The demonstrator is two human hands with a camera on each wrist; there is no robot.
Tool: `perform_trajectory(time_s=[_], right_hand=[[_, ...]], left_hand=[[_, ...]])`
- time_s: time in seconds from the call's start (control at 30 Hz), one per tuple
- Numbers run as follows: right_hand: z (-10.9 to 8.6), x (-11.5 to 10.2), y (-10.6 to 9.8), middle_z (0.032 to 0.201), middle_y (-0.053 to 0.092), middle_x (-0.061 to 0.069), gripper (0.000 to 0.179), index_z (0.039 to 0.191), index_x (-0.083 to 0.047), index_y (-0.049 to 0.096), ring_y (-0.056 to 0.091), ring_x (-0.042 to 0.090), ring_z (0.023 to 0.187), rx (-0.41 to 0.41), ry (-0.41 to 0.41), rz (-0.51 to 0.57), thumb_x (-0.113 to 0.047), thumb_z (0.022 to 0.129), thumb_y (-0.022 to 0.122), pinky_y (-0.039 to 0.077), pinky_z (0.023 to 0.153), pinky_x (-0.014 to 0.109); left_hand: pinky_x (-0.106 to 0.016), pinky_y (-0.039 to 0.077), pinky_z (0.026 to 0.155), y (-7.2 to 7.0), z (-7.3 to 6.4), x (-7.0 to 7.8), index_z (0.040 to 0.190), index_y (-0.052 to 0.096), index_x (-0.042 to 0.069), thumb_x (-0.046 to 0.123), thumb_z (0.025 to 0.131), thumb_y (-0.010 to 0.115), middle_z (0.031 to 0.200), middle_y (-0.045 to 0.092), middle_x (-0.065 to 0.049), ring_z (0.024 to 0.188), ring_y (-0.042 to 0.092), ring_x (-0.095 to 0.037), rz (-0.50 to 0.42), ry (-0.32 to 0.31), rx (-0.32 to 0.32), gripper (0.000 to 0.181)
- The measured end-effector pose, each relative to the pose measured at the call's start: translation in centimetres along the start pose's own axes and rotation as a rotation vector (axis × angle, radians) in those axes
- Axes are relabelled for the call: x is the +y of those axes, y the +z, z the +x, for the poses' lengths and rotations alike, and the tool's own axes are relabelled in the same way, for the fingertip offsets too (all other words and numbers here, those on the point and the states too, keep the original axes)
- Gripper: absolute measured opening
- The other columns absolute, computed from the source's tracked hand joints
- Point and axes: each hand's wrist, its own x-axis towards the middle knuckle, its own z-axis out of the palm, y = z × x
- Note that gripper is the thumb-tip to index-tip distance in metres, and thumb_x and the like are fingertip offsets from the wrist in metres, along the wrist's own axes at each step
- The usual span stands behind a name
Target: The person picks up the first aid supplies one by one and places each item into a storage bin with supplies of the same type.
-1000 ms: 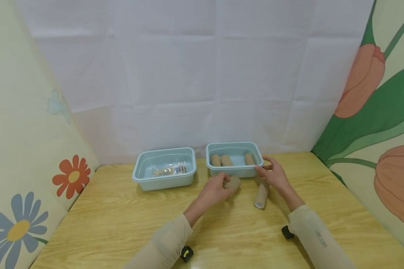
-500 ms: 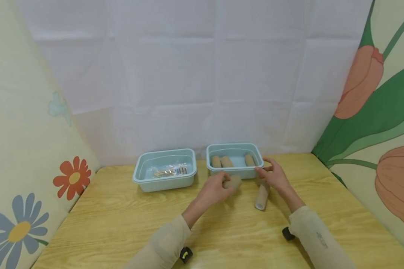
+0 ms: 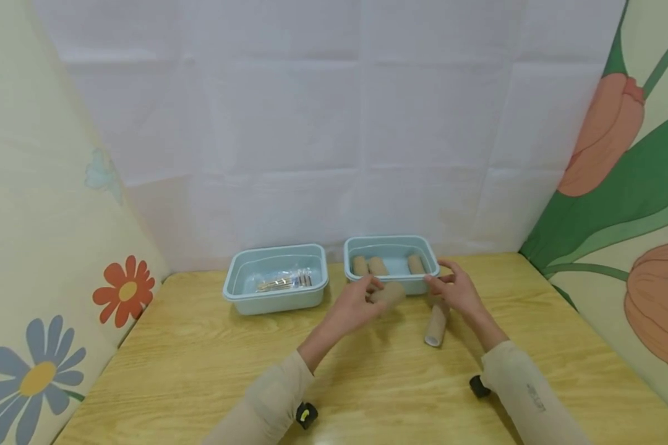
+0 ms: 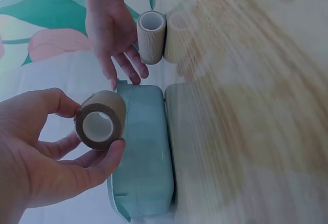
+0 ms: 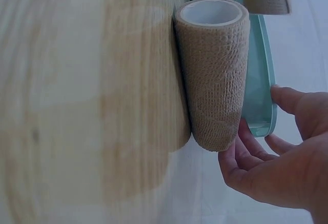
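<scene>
My left hand (image 3: 352, 309) pinches a tan cohesive bandage roll (image 3: 391, 295) between thumb and fingers, just in front of the right light-blue plastic tub (image 3: 419, 285). In the left wrist view, that roll's white core (image 4: 98, 126) faces the camera. My right hand (image 3: 461, 295) grips the tub's front right corner, the thumb on its rim and the index finger along its side. Another bandage roll (image 5: 215, 75) lies on the table by the right hand, its far end close to the lower fingers. Inside the right tub are three rolls, one pair (image 3: 368, 266) at the left and one roll (image 3: 415, 264) at the right.
A second light-blue tub (image 3: 281, 303) stands to the left, holding clear packets (image 3: 286, 280) with thin gold-coloured items. Behind both tubs hangs a white sheet (image 3: 289, 123). Floral panels flank the wooden table (image 3: 378, 395).
My left hand lifts its bandage roll slightly up and to the right, so it overlaps the tub's front wall more. The right hand stays at the tub's corner.
</scene>
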Motion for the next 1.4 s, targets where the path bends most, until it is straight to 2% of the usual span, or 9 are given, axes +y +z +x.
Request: perform_trajectory(time_s=[0.2,0.37,0.5,0.63,0.73,0.8,0.9,1.17,1.4], right_hand=[[0.0,0.1,0.1,0.115,0.065,0.031,0.065,0.152,0.003,0.036,0.07,0.036,0.094,-0.004,0.0,0.004,-0.025,0.101,0.067,0.053,0.083,0.042],[0.1,0.1,-0.1,0.116,0.064,0.03,0.065,0.153,0.001,0.035,0.07,0.034,0.095,-0.003,0.007,-0.001,-0.027,0.102,0.066,0.053,0.083,0.04],[0.1,0.0,-0.2,0.117,0.063,0.03,0.067,0.154,0.001,0.034,0.069,0.035,0.096,-0.007,0.009,0.0,-0.028,0.102,0.066,0.053,0.081,0.037],[0.2,0.0,-0.1,0.118,0.063,0.031,0.068,0.154,0.0,0.033,0.069,0.034,0.097,-0.016,0.01,-0.003,-0.029,0.102,0.065,0.052,0.082,0.038],[0.2,0.0,-0.1,0.119,0.063,0.031,0.068,0.155,0.0,0.033,0.069,0.033,0.097,-0.019,0.015,-0.004,-0.031,0.103,0.065,0.052,0.085,0.041],[0.2,-0.1,-0.1,0.12,0.063,0.03,0.069,0.155,0.0,0.032,0.069,0.032,0.096,-0.023,0.016,-0.003,-0.031,0.103,0.064,0.051,0.086,0.043],[0.2,-0.1,0.0,0.119,0.063,0.03,0.068,0.154,0.0,0.033,0.069,0.029,0.094,-0.022,0.013,-0.002,-0.03,0.102,0.065,0.052,0.086,0.042],[-0.1,-0.3,-0.1,0.117,0.064,0.031,0.069,0.155,0.001,0.03,0.07,0.033,0.093,-0.024,0.012,0.009,-0.028,0.103,0.065,0.052,0.085,0.039],[-0.1,0.0,-0.1,0.117,0.064,0.031,0.07,0.156,0.0,0.03,0.07,0.034,0.095,-0.03,0.015,0.015,-0.03,0.103,0.064,0.051,0.088,0.043]], left_hand=[[-0.038,0.054,0.084,-0.2,0.3,-0.2,0.12,0.062,0.01,0.013,0.086,0.065,0.124,0.065,-0.016,0.099,0.064,-0.023,-0.034,0.018,0.061,0.034],[-0.037,0.054,0.082,-0.6,0.5,-0.2,0.118,0.066,0.011,0.013,0.085,0.066,0.121,0.065,-0.014,0.096,0.064,-0.021,-0.044,0.001,0.099,0.033],[-0.036,0.054,0.08,-1.0,0.7,-0.4,0.116,0.068,0.012,0.013,0.084,0.067,0.118,0.066,-0.011,0.094,0.064,-0.021,-0.045,-0.002,0.155,0.032],[-0.035,0.054,0.079,-1.3,1.0,-0.5,0.113,0.068,0.011,0.009,0.081,0.07,0.115,0.067,-0.007,0.092,0.064,-0.02,-0.075,0.051,0.223,0.033],[-0.034,0.055,0.079,-1.6,1.2,-0.5,0.114,0.068,0.007,0.004,0.079,0.07,0.113,0.068,-0.007,0.092,0.065,-0.02,-0.119,0.101,0.276,0.034],[-0.034,0.056,0.077,-1.7,1.3,-0.6,0.114,0.068,0.005,0.003,0.079,0.071,0.112,0.068,-0.007,0.091,0.066,-0.02,-0.148,0.113,0.307,0.035],[-0.034,0.057,0.074,-2.0,1.4,-0.6,0.114,0.069,0.003,0.003,0.08,0.071,0.111,0.069,-0.01,0.09,0.067,-0.022,-0.188,0.093,0.342,0.034],[-0.034,0.057,0.073,-2.4,1.6,-0.8,0.113,0.071,0.009,0.012,0.081,0.074,0.109,0.069,-0.007,0.093,0.068,-0.023,-0.295,-0.065,0.381,0.032],[-0.035,0.056,0.074,-2.5,2.2,-1.1,0.11,0.071,0.007,0.019,0.084,0.079,0.107,0.07,-0.007,0.094,0.069,-0.024,-0.339,-0.09,0.429,0.03]])
